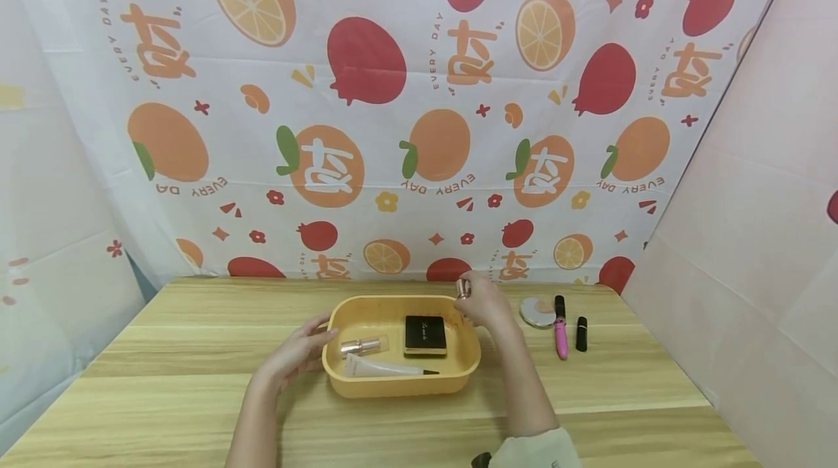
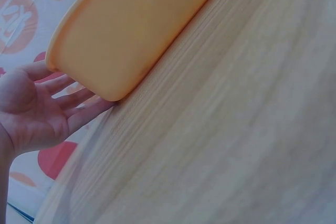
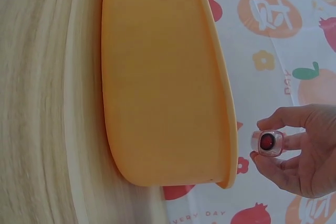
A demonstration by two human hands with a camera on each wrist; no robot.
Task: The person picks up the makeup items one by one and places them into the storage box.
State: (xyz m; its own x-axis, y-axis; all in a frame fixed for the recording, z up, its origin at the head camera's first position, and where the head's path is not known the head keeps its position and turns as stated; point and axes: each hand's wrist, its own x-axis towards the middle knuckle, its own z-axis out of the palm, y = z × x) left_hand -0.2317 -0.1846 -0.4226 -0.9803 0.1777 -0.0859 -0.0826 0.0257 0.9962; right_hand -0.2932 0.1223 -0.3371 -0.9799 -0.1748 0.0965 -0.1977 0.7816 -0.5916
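A yellow plastic basket stands on the wooden table. My left hand is at its left end, thumb at the rim, the other fingers fairly straight and spread against the outer wall. Above the basket's back right corner my right hand pinches a lipstick between thumb and fingers. Its end, clear with a dark red centre, faces the right wrist camera. Inside the basket lie a black square compact, a lipstick tube in clear and rose-gold tones, and a pale squeeze tube with a dark tip.
On the table to the right lie a round pale compact, a pink tube with a black cap and a small black tube. A fruit-print cloth hangs along the back edge. Pale cloths hang on both sides.
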